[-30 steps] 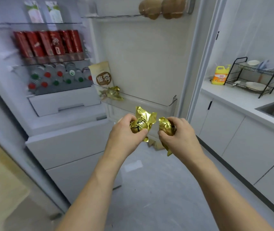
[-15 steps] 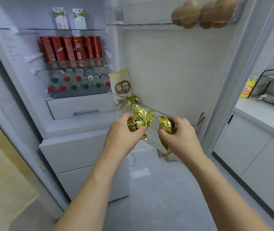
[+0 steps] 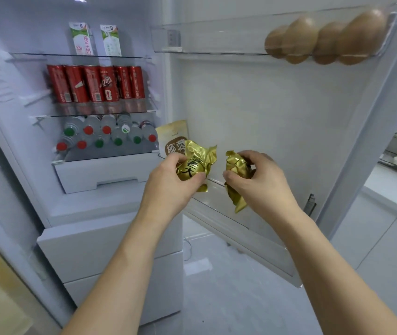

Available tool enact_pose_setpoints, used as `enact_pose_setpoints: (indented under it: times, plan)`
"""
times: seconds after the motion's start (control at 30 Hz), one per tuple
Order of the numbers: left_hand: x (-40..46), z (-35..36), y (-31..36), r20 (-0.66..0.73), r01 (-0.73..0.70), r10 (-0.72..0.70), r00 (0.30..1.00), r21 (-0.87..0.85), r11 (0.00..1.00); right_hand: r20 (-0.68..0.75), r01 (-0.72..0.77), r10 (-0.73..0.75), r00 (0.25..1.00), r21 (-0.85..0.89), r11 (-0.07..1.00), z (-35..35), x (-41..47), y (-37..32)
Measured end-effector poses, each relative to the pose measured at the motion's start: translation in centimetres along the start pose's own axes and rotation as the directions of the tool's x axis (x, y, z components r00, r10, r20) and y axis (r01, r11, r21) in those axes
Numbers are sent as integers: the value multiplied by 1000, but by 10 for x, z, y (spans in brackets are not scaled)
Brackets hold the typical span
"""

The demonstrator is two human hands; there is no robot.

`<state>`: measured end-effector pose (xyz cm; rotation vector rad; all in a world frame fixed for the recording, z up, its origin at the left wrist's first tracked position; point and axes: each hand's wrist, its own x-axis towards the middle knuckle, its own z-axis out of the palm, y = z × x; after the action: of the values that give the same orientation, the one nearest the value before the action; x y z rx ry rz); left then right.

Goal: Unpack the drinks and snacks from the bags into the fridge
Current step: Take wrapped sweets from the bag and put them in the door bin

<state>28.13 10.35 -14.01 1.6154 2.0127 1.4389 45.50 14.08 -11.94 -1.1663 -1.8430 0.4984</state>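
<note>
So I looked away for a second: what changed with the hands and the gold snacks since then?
Both hands rose toward the clear door shelf and drew apart. The left hand still grips its gold foil-wrapped snack, the right hand its crumpled gold one. Nothing was let go.

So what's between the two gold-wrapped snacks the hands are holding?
Nothing. In the head view, the left hand's gold snack and the right hand's gold snack are apart; only the white fridge door shows through the gap.
</note>
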Motion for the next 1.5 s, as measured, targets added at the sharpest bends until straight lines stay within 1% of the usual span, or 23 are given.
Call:
enact_pose_setpoints:
  times: [0.1, 0.27, 0.33, 0.43, 0.5, 0.6, 0.7, 0.77, 0.83, 0.9, 1.0, 1.1, 1.13, 1.23, 1.37, 1.5]
  plan:
    - [28, 1, 9, -5, -5, 5, 1000, 57, 998, 40, -46, 47, 998, -31, 998, 3, 24, 4]
    - [73, 10, 13, 59, -57, 50, 997, 140, 988, 135, -118, 134, 982, -120, 986, 8, 58, 10]
    - [89, 14, 12, 109, -61, 41, 993, 186, 981, 143, -133, 155, 978, -154, 979, 11, 70, 15]
    - [113, 19, 7, 259, -75, 5, 966, 261, 962, 167, -176, 209, 964, -190, 966, 20, 84, 26]
    - [127, 21, 2, 398, -120, -16, 917, 313, 942, 187, -205, 244, 951, -208, 956, 26, 90, 34]
    - [144, 22, -5, 586, -207, -73, 807, 396, 895, 187, -199, 260, 947, -292, 935, 34, 98, 39]
    - [157, 23, -7, 718, -290, -147, 680, 448, 845, 208, -186, 269, 940, -346, 919, 40, 103, 41]
    - [163, 28, -9, 771, -338, -221, 598, 492, 802, 226, -171, 278, 934, -400, 900, 46, 105, 43]
    - [168, 34, -12, 792, -339, -283, 541, 513, 788, 246, -163, 294, 924, -442, 882, 53, 105, 46]
    - [170, 39, -14, 793, -340, -334, 509, 542, 769, 261, -158, 305, 916, -462, 873, 60, 106, 49]
    - [173, 46, -11, 787, -387, -403, 467, 591, 708, 271, -119, 290, 918, -509, 852, 69, 106, 53]
    - [173, 55, -5, 787, -454, -493, 370, 616, 643, 281, -81, 266, 922, -532, 843, 75, 106, 53]
    - [173, 58, -4, 784, -471, -509, 356, 621, 627, 286, -70, 258, 923, -534, 842, 76, 107, 52]
    - [174, 63, -3, 775, -509, -508, 376, 631, 586, 296, -48, 238, 925, -531, 846, 78, 108, 51]
    - [170, 62, -7, 779, -603, -505, 370, 615, 507, 290, -15, 204, 935, -542, 840, 80, 106, 56]
    - [165, 57, -4, 821, -639, -430, 375, 565, 522, 311, -15, 221, 924, -550, 835, 85, 102, 64]
